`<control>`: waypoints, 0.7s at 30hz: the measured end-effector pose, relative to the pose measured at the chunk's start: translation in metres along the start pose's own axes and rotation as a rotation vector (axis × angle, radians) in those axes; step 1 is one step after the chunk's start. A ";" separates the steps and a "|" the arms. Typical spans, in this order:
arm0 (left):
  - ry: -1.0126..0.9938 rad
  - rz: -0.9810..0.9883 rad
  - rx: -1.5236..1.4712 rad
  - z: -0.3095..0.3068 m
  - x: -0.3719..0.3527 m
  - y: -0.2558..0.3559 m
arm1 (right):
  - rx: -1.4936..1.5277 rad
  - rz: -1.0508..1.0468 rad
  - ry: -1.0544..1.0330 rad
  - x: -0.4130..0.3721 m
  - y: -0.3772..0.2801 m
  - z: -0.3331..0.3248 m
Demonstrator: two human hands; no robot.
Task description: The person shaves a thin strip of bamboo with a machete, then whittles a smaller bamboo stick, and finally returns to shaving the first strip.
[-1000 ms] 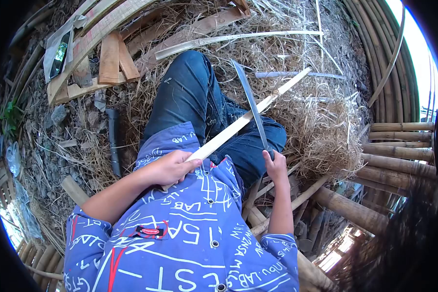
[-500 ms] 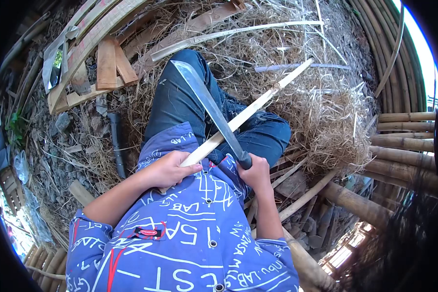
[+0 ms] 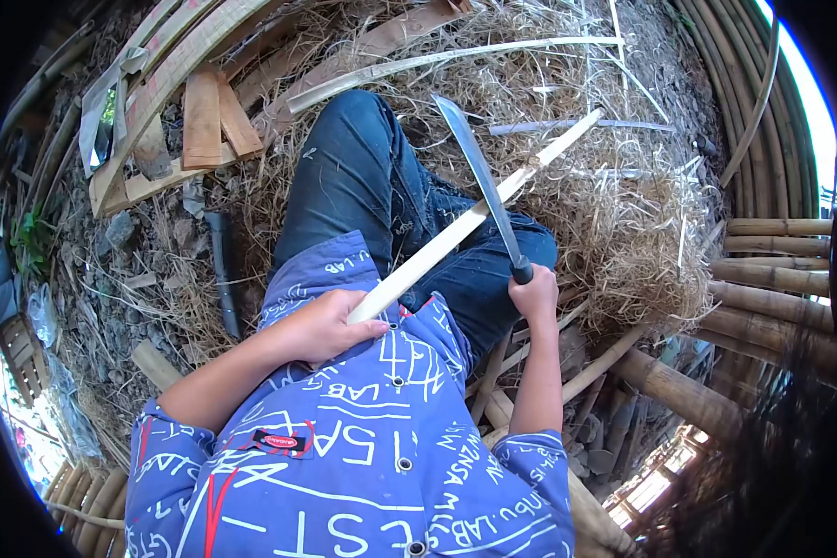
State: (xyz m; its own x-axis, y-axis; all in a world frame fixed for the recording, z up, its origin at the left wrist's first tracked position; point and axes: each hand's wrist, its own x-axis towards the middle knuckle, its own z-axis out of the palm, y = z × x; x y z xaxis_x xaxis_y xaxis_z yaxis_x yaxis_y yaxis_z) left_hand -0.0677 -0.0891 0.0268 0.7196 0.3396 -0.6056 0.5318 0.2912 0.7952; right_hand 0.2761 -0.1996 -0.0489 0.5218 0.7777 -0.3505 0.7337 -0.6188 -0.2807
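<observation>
My left hand [image 3: 321,325] grips the near end of a long pale bamboo strip [image 3: 539,160] that runs up and to the right across my knees. My right hand [image 3: 534,296] is closed around the dark handle of a long machete [image 3: 479,169]. Its blade lies across the strip about midway along, with the tip pointing up and left. I sit in blue jeans [image 3: 353,186] and a blue printed shirt on a bed of dry shavings [image 3: 623,214].
Thick bamboo poles [image 3: 772,279] are stacked at the right and lower right. Split bamboo slats and short wooden boards [image 3: 209,121] lie at the upper left. A dark sheath-like object [image 3: 223,270] rests on the stony ground left of my leg.
My right hand has carried the machete out to the right again, so the blade crosses the strip farther from my body. The left hand kept its hold on the strip.
</observation>
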 end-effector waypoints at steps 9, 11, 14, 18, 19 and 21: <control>-0.015 -0.024 0.043 -0.002 0.003 -0.002 | 0.234 -0.031 -0.073 -0.043 -0.045 0.009; -0.013 -0.012 0.074 -0.003 0.002 -0.001 | 0.195 -0.087 -0.090 -0.045 -0.050 0.005; 0.000 0.020 0.066 -0.003 -0.003 -0.005 | 0.112 -0.101 -0.063 -0.021 -0.028 0.007; -0.027 -0.080 0.080 -0.006 0.004 0.002 | 0.127 0.033 0.015 0.008 -0.018 0.001; -0.041 -0.076 0.040 -0.008 0.003 0.002 | 0.169 -0.009 0.004 0.005 -0.017 0.005; -0.076 -0.081 -0.050 -0.008 0.000 -0.001 | 0.213 -0.056 -0.043 -0.010 -0.022 0.005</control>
State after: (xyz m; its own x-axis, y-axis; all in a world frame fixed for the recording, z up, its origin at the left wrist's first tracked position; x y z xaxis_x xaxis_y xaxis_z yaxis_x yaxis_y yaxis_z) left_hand -0.0718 -0.0828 0.0254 0.7079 0.2447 -0.6626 0.5684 0.3596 0.7401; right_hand 0.2521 -0.1940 -0.0439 0.4603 0.8091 -0.3654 0.6505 -0.5874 -0.4814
